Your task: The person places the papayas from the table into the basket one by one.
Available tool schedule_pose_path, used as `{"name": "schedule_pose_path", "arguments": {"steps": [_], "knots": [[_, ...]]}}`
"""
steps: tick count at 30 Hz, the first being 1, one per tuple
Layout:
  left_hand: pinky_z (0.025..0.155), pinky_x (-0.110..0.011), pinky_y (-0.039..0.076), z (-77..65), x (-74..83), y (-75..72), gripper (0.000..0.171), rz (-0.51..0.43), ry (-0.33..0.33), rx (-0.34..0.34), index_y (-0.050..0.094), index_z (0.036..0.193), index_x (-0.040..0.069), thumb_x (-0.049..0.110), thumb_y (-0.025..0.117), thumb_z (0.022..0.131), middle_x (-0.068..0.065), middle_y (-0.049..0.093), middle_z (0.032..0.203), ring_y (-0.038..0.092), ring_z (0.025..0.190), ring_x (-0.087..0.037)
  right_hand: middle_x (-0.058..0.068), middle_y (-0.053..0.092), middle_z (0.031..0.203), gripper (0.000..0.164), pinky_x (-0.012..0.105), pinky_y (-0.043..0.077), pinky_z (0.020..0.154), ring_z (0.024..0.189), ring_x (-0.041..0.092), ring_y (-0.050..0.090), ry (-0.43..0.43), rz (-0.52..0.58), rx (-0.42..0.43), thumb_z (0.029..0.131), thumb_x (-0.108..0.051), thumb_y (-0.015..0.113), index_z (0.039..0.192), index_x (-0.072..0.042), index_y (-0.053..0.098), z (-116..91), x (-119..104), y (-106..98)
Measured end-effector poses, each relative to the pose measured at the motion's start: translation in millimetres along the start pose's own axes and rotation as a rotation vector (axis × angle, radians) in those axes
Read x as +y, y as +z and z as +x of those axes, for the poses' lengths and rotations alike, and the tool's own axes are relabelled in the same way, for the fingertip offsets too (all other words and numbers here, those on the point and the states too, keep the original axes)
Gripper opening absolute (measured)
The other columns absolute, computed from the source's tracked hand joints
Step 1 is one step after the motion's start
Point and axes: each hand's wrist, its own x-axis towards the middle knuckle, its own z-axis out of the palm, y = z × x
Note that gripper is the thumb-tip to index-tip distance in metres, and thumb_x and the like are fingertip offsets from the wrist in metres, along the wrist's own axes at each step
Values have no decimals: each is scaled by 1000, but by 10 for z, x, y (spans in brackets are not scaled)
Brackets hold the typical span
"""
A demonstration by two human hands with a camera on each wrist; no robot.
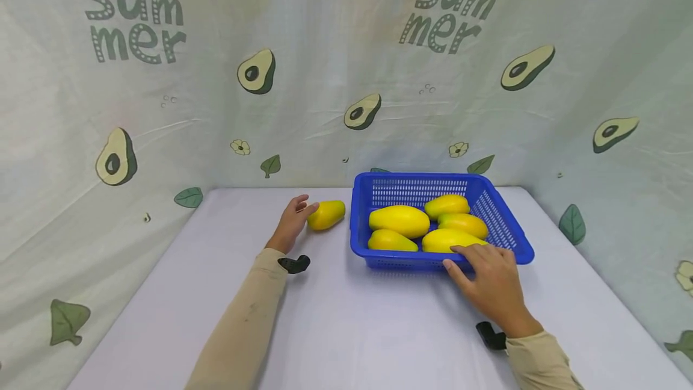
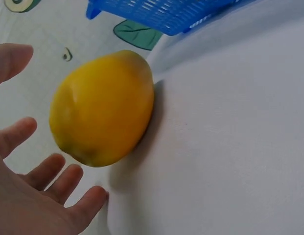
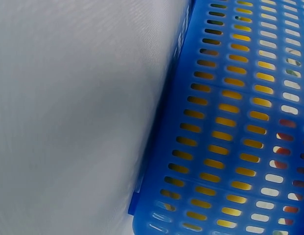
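Close beside a single yellow papaya (image 1: 328, 215) with a greenish end, my left hand (image 1: 291, 221) has its fingers spread. In the left wrist view a gap shows between those fingers and the papaya (image 2: 103, 107), which lies on the white table. My right hand (image 1: 491, 281) grips the front rim of a blue plastic basket (image 1: 360, 244), fingers over the rim and thumb on the outer side. Parts of its fingers show through the slots of the basket wall (image 3: 218, 103) in the right wrist view. Several yellow papayas (image 1: 399, 221) lie inside the basket.
The white table (image 1: 346, 330) ends at the back against a hanging cloth (image 1: 314, 35) printed with avocados and leaves. More of this cloth hangs along both sides. The basket stands near the back edge, right of the single papaya.
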Motion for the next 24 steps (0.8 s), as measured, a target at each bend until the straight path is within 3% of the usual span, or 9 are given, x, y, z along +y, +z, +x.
{"name": "schedule_pose_path", "arguments": {"steps": [4,10,17,24], "knots": [[117,-50,28,30,-65,-5,75,11,-16,-20,36,153,14,42,70,93,-16,30,157,32,142,-33,11,71,96,39,54,37,84,94,34,62,-15,9,4,81,-36,76,106,-7,73,15,-19,4],[117,-51,27,61,-73,-9,76,-15,-31,2,37,152,14,39,73,91,-16,31,157,32,142,-34,12,72,98,39,54,37,84,96,35,62,-29,14,1,84,-37,74,107,-5,73,86,-22,21],[118,-50,26,113,-130,90,76,-27,-71,-24,36,153,14,34,75,90,-17,27,160,31,142,-34,13,72,97,39,55,37,84,95,36,62,-13,3,-9,83,-36,75,107,-5,73,52,-29,1],[117,-50,28,129,-167,133,74,69,20,-50,37,154,24,32,74,91,-18,33,157,36,139,-34,13,71,97,39,54,37,83,95,36,62,-6,-2,-6,82,-35,76,107,-5,73,29,4,8]]}}
